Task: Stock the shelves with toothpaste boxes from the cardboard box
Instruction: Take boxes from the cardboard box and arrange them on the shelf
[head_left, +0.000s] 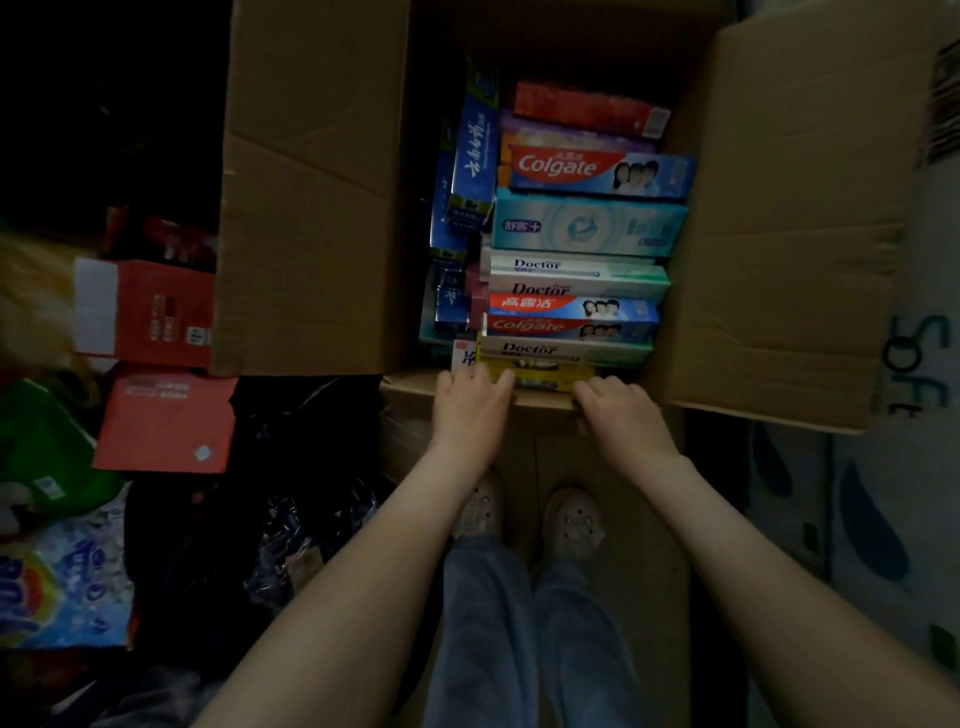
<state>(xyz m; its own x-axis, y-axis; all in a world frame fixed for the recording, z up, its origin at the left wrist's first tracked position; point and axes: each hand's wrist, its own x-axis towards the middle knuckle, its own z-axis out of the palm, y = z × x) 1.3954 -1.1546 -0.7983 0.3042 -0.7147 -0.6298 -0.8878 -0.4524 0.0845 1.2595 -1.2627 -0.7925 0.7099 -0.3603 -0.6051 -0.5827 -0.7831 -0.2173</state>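
An open cardboard box (311, 208) stands on the floor in front of me, flaps spread left and right. Inside lie stacked toothpaste boxes: a red and blue Colgate box (597, 169), a teal box (587, 224), white Doctor boxes (576, 280), and blue boxes standing on edge (470, 161) at the left. A yellow toothpaste box (540, 375) lies nearest me at the box's front edge. My left hand (467, 410) curls over its left end and my right hand (621, 415) over its right end, fingers hooked on it.
Red cartons (156, 312) and a green package (47, 447) lie at the left, with a detergent bag (57, 587) at lower left. Dark plastic wrap (291, 467) fills the floor beside my legs. A patterned pack (893, 493) stands at the right.
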